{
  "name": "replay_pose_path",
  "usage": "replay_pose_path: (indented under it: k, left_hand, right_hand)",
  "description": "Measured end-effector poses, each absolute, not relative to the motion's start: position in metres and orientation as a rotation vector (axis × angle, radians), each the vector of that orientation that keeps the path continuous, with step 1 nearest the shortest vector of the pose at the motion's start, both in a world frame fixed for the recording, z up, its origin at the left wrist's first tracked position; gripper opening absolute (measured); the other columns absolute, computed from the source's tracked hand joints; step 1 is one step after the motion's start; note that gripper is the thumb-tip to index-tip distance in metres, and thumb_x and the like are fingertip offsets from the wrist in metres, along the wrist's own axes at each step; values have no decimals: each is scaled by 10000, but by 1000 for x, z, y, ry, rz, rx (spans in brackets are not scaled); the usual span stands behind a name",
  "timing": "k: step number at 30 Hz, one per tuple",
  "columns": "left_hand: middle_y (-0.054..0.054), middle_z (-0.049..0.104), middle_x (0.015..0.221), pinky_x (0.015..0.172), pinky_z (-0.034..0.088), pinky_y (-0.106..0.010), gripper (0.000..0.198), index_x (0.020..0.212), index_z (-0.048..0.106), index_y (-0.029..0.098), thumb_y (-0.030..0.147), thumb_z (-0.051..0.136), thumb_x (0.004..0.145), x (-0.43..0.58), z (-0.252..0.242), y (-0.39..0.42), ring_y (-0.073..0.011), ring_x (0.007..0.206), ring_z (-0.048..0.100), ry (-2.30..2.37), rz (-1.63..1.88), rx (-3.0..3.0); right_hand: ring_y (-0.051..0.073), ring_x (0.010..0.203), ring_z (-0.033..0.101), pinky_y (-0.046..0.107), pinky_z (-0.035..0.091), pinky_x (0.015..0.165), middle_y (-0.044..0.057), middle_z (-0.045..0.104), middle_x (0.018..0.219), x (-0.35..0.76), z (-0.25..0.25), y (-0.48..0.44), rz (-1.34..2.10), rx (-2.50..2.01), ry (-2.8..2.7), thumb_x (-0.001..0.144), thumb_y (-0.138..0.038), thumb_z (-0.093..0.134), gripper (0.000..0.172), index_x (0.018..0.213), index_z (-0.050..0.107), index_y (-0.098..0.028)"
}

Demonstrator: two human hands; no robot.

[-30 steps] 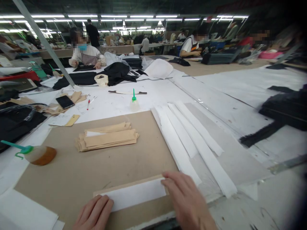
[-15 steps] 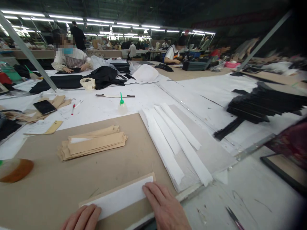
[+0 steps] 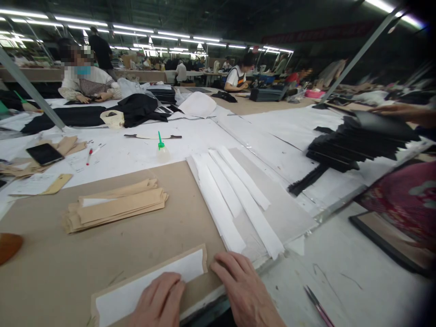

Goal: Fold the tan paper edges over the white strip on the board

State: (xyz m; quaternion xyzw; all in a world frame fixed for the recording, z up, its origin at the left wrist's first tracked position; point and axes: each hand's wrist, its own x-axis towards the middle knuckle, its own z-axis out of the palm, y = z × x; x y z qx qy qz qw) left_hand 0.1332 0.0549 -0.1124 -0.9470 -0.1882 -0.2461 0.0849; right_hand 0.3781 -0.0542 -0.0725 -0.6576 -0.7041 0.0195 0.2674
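A white strip [image 3: 136, 290] lies on a slightly larger tan strip [image 3: 205, 255], whose edge shows along the far side and both ends. My left hand [image 3: 160, 297] rests fingers-down across the white strip, right of its middle, holding nothing. Just past the right end of the tan strip, my right hand [image 3: 243, 281] touches the board, slightly bent fingers apart from the strip. Nothing shows in that hand either. Behind them sits a stack of tan strips [image 3: 122, 206]. Several loose white strips [image 3: 247, 206] are spread to the right.
A squeeze bottle [image 3: 162, 152] with a green tip stands beyond the brown board [image 3: 177, 222]. Tweezers [image 3: 318, 305] lie at lower right. Black pieces [image 3: 354, 141] are heaped at right, with a co-worker's hand [image 3: 405, 111] over them. A phone [image 3: 45, 154] lies at left.
My left hand has slid right along the white strip from its left end. My right hand has come off the strip onto the board. A co-worker's hand has appeared over the black pieces.
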Motion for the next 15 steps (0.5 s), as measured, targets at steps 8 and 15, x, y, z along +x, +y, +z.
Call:
replay_pose_path:
  k: [8,15]
  left_hand:
    - [-108,695,1202,932,594,-336,315,1224,638,125,147,422,995,177,-123,52,-240,1106,662,-493,-776,-2972]
    - [-88,694,1246,969,573,-306,319,1228,663,136,116,482,966,171,-125,53,-227,1145,643,-482,-802,-2934]
  right_hand:
    - [286,1073,549,427,501,921,103,629,1242,373,-76,-41,138,-1809,-1897,814,5,459,544,1302,592,-194]
    - [232,971,581,351,542,819,85,631,1102,370,-80,-39,266,-1641,-1790,832,48,380,458,1089,650,-219]
